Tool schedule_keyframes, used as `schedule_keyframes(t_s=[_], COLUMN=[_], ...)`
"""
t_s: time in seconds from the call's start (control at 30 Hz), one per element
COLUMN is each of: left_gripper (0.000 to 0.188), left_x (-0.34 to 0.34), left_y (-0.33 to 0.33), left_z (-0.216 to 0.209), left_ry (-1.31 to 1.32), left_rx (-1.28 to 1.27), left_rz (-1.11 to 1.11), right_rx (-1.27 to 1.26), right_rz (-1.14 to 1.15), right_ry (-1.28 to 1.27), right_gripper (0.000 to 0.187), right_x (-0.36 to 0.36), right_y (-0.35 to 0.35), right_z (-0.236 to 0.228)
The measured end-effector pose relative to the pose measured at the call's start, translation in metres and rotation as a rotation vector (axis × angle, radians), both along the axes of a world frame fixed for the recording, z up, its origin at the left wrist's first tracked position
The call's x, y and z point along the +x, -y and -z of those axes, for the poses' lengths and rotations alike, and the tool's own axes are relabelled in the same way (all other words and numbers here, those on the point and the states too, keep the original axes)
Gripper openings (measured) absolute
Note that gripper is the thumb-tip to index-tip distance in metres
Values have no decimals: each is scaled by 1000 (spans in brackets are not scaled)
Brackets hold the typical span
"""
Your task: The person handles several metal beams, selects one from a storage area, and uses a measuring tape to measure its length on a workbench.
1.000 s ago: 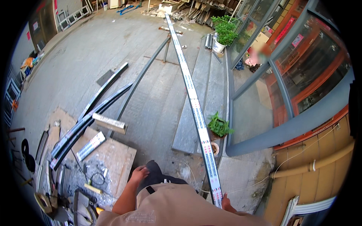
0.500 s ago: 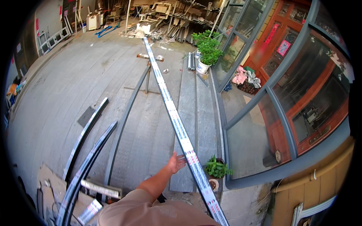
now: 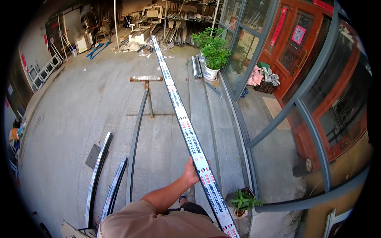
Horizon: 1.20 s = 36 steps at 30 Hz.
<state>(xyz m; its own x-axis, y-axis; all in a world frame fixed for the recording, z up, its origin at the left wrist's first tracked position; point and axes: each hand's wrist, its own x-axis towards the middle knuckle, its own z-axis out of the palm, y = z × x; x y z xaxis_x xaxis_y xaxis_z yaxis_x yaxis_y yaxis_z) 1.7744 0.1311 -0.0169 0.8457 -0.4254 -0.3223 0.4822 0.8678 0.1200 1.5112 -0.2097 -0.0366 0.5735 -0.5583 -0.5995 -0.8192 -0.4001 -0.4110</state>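
Left hand (image 3: 191,171): holds long film-covered bar (image 3: 189,137) by near edge | Bar: lies against palm, to right | Long axis: runs ahead-left to behind-right | Nearer: left; right hand out of view, cannot tell state

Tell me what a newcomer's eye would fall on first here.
Probably the long, white-faced bar with printed film, slanting from the bottom edge toward the cluttered pile at the back, the person's left hand gripping it near the middle. Next, the red door at upper right, then the bushy green plant in a white pot beside the glass partition.
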Motion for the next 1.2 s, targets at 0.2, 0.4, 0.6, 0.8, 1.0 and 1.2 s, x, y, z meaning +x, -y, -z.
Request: schedule_keyframes(t_s=[0.2, 0.4, 0.6, 0.8, 1.0, 1.2], left_gripper=[76, 77, 75, 67, 57, 54], left_x=[150, 290, 446, 622, 773, 927], left_y=[-11, -30, -62, -109, -133, -135], left_z=[-19, -45, -43, -54, -73, -65], left_ry=[70, 77, 124, 132, 152, 114], left_rx=[64, 25, -31, 40, 81, 228], left_rz=[76, 129, 174, 249, 240, 246], right_rx=[59, 167, 225, 189, 152, 160], right_rz=[-66, -243, -317, -220, -105, -78], right_ry=[45, 184, 246, 183, 142, 135], right_gripper=[106, 106, 105, 105, 105, 105], right_x=[146, 368, 553, 691, 798, 932], right_y=[-20, -90, -157, -193, -217, -232], right_z=[16, -29, -46, -39, -60, -49])
